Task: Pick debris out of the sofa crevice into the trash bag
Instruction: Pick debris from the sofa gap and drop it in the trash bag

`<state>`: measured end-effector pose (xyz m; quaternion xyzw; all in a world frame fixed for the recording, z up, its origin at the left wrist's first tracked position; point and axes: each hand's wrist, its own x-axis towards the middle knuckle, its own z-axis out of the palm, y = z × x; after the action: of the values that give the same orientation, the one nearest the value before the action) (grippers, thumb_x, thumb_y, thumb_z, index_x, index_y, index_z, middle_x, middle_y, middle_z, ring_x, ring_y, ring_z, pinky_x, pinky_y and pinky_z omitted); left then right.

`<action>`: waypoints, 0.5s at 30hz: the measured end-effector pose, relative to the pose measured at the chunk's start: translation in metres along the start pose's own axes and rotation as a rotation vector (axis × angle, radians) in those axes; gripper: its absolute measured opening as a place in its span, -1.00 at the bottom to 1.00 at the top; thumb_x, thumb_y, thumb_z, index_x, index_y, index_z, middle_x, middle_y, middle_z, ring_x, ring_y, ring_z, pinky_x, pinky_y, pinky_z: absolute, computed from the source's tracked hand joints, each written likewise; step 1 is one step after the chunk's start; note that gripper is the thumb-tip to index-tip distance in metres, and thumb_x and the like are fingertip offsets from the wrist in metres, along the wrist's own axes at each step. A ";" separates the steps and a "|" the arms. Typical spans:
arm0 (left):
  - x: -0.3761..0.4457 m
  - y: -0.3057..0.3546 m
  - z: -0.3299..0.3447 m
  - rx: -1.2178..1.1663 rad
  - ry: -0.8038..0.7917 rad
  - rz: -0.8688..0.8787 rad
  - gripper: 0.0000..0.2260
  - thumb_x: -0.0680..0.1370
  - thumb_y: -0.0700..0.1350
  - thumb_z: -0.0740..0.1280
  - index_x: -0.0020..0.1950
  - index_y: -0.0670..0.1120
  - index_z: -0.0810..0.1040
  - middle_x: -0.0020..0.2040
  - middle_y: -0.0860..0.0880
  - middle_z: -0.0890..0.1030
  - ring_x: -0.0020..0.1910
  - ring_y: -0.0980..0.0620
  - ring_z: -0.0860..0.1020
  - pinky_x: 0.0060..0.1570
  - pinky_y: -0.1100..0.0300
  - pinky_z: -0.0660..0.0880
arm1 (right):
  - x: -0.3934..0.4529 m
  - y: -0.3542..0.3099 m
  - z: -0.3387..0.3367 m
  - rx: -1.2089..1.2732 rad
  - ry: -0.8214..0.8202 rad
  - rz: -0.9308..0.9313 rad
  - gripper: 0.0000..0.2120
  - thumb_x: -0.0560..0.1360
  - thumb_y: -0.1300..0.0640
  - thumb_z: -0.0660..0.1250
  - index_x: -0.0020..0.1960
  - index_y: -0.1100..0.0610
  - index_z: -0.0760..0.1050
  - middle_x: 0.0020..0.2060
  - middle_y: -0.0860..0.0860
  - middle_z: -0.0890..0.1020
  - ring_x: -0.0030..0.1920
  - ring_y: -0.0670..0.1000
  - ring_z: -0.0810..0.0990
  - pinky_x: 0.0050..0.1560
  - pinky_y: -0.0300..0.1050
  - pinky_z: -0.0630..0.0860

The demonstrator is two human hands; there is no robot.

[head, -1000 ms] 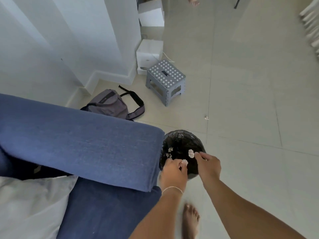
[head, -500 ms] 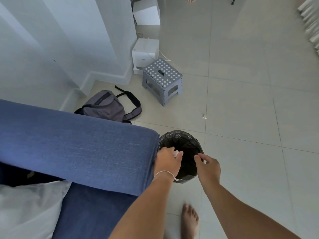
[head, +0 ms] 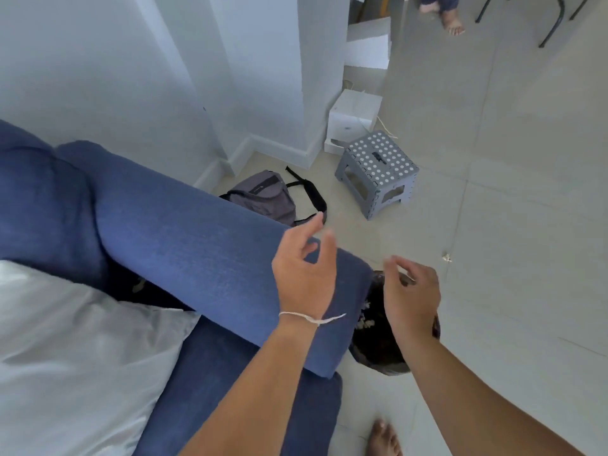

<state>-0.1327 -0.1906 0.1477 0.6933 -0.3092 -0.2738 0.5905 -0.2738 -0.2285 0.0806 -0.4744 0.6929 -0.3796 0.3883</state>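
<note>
A black trash bag (head: 378, 343) sits on the floor against the end of the blue sofa armrest (head: 197, 245), with pale debris bits (head: 363, 319) inside it. My left hand (head: 304, 274) hovers over the armrest's end, fingers spread, holding nothing. My right hand (head: 411, 297) hangs above the bag's mouth, fingers loosely curled and apart, nothing visible in it. The dark crevice (head: 144, 287) between armrest and seat shows a small scrap of debris. Part of the bag is hidden behind my right hand and the armrest.
A white cushion (head: 75, 353) lies on the sofa seat. A grey backpack (head: 266, 199) and a dotted grey step stool (head: 378, 172) stand on the tiled floor beyond the armrest. A small scrap (head: 446, 257) lies on the tiles. My bare foot (head: 383, 439) is below the bag.
Both hands have lifted away from the trash bag's rim. The left hand moved up and left over the armrest. The view has swung left, showing more of the sofa.
</note>
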 end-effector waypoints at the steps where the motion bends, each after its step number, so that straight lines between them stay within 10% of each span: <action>1: 0.006 -0.005 -0.027 0.002 0.072 -0.010 -0.78 0.58 -0.09 0.37 0.21 0.07 0.62 0.14 0.12 0.63 0.12 0.22 0.59 0.09 0.36 0.52 | -0.008 -0.018 0.014 0.020 0.002 -0.080 -0.84 0.47 -0.13 0.37 -0.04 -0.09 0.63 -0.01 -0.20 0.52 0.14 0.00 0.56 0.13 -0.19 0.52; 7: 0.012 -0.083 -0.163 0.086 0.436 -0.283 -0.83 0.53 -0.01 0.42 0.12 0.13 0.61 0.08 0.14 0.63 0.06 0.22 0.61 0.15 0.20 0.53 | -0.103 -0.081 0.107 0.058 -0.196 -0.481 -0.70 0.43 -0.13 0.38 0.04 0.03 0.67 0.01 -0.07 0.52 0.07 -0.05 0.42 0.07 -0.45 0.33; 15: 0.001 -0.192 -0.220 0.296 0.197 -0.469 -0.71 0.49 0.14 0.35 0.16 0.09 0.64 0.03 0.09 0.69 -0.02 0.18 0.65 0.06 0.09 0.60 | -0.241 0.047 0.171 -0.253 -0.464 -0.264 -0.73 0.44 -0.10 0.41 0.06 0.00 0.67 -0.05 -0.15 0.51 0.06 -0.11 0.45 0.05 -0.33 0.44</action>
<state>0.0520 -0.0270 -0.0081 0.8478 -0.1180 -0.2861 0.4307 -0.0775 -0.0132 0.0119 -0.6793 0.5597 -0.2189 0.4212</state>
